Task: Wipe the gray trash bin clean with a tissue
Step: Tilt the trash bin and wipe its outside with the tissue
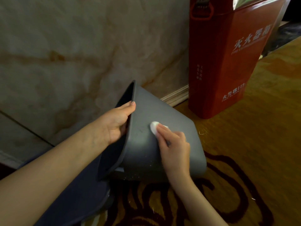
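Observation:
The gray trash bin [162, 115] is tipped on its side over the carpet, its dark opening facing left toward me. My left hand [116, 121] grips the bin's rim, thumb on the outer edge and fingers inside the opening. My right hand [174, 144] presses a small white tissue [154, 127] flat against the bin's outer wall, near its middle. Only the tissue's upper-left part shows past my fingertips. Small pale specks dot the bin's lower wall.
A tall red fire-extinguisher box [228, 62] stands on the floor just right of the bin, against the marbled beige wall [73, 46]. A patterned yellow and dark red carpet [252, 152] covers the floor. My dark-clothed leg [78, 193] lies under the bin's opening.

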`<state>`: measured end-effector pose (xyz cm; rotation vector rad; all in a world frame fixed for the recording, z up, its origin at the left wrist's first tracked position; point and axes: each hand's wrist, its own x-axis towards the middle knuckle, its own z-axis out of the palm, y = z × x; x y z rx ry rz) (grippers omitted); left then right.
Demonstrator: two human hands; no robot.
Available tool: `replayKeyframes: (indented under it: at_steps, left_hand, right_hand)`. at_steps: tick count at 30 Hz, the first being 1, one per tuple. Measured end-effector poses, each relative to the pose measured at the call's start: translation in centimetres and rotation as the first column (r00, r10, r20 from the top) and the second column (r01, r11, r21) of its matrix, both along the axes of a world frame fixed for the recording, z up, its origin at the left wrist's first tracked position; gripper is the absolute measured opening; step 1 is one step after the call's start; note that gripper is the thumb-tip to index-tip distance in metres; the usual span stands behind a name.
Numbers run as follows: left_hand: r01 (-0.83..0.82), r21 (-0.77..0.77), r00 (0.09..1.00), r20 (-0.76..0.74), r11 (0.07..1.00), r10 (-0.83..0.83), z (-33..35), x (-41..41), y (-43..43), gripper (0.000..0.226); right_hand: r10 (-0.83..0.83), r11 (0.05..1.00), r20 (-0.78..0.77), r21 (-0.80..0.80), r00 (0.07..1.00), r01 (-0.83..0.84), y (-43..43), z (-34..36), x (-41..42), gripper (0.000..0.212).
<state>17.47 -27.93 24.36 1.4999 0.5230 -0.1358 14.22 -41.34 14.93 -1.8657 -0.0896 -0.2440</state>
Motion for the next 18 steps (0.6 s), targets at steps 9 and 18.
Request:
replayKeyframes:
  at_steps: [9, 18]
  left_hand:
    - [0.026, 0.004, 1.000, -0.010, 1.000, -0.026, -0.1, 0.2, 0.2, 0.021]
    - [0.029, -0.052, 0.998, -0.048, 0.998, -0.032, 0.5, 0.9, -1.1, 0.033]
  right_hand:
    - [-0.289, 0.957, -0.344, -0.116, 0.894, 0.265, -5.8, -6.9, 2.5, 0.027]
    - [0.002, 0.995, 0.123, 0.095, 0.992, -0.014, 1.5, 2.7, -2.4, 0.031]
